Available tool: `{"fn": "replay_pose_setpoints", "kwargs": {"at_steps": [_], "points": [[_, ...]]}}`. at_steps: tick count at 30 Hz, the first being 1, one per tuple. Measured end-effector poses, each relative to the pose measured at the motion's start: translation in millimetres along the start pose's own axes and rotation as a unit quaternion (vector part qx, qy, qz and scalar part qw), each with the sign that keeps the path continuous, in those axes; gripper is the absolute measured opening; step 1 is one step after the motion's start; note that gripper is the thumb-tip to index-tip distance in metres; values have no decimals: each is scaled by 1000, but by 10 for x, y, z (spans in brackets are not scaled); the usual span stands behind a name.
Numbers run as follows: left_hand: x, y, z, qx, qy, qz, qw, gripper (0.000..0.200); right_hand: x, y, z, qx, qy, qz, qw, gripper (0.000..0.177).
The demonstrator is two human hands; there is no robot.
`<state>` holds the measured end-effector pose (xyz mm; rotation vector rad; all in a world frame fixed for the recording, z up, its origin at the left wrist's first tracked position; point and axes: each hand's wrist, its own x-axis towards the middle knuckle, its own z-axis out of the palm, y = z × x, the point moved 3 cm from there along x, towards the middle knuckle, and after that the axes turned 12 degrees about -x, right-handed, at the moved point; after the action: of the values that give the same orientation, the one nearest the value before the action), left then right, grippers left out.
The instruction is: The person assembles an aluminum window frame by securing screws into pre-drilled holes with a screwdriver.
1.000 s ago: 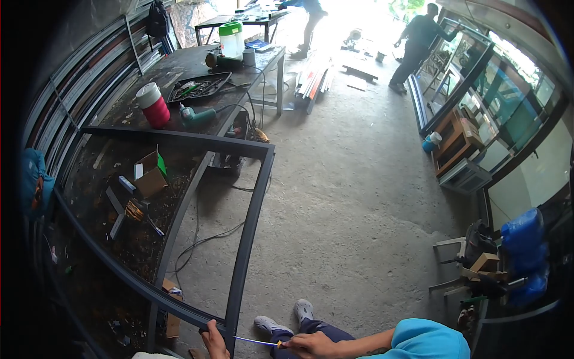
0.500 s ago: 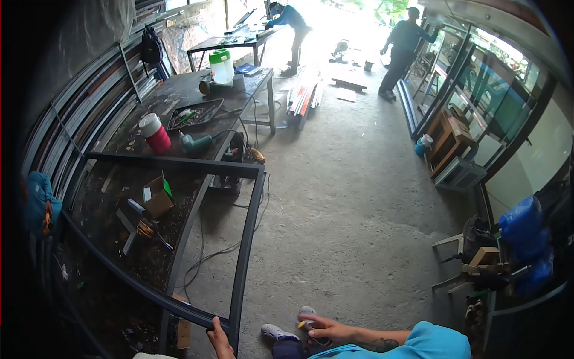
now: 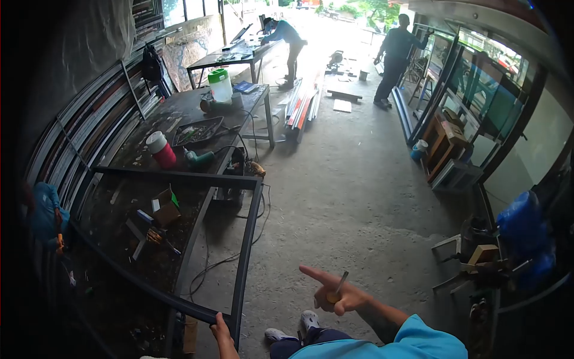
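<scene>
A dark metal frame [image 3: 247, 257] lies across the workbench, its near corner jutting past the bench edge. At that corner my left hand [image 3: 222, 335] grips the bar, thumb on top. My right hand [image 3: 338, 294] is in the air over the floor, right of the frame and apart from it. Its index finger points out to the left, while the other fingers are curled round what looks like a small screwdriver [image 3: 342, 281] with a yellow handle and a metal shaft. Inside the frame's outline, an open cardboard box [image 3: 165, 207] rests on the bench.
On the workbench [image 3: 179, 119] stand a red jug [image 3: 161, 149], a green drill [image 3: 199, 158] and a black tray [image 3: 197, 131]. Cables [image 3: 209, 266] trail on the floor. One person [image 3: 288, 45] bends over a far table; another [image 3: 397, 60] stands by glass panels. At left is a co-worker's sleeve [image 3: 46, 206].
My right hand has risen and moved forward from near my lap, its index finger now stretched out. My left hand stays on the frame corner. The view has tilted slightly.
</scene>
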<state>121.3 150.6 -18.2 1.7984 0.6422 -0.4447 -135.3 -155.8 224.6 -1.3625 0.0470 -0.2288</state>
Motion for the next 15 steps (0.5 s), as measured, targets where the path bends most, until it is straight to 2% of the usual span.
{"fn": "replay_pose_setpoints", "kwargs": {"at_steps": [2, 4, 7, 9, 10, 15], "points": [[-62, 26, -29, -4, -17, -5, 1000, 67, -2, 37, 63, 0, -5, 18, 1000, 129], [-181, 105, -13, -18, -50, 39, 998, 68, -19, 93, 117, 0, -9, 36, 999, 132], [-249, 126, -28, -8, -50, 45, 998, 66, -20, 123, 178, 76, -16, 38, 996, 130], [-242, 170, -7, -23, -61, 31, 997, 63, 14, 73, 234, 86, -50, -11, 995, 129], [-238, 154, -4, -3, -22, 48, 999, 62, 23, 91, 252, 89, -54, -8, 994, 129], [-335, 244, -8, 9, -40, 45, 998, 62, 62, 68, 271, 144, -113, -11, 983, 128]]}}
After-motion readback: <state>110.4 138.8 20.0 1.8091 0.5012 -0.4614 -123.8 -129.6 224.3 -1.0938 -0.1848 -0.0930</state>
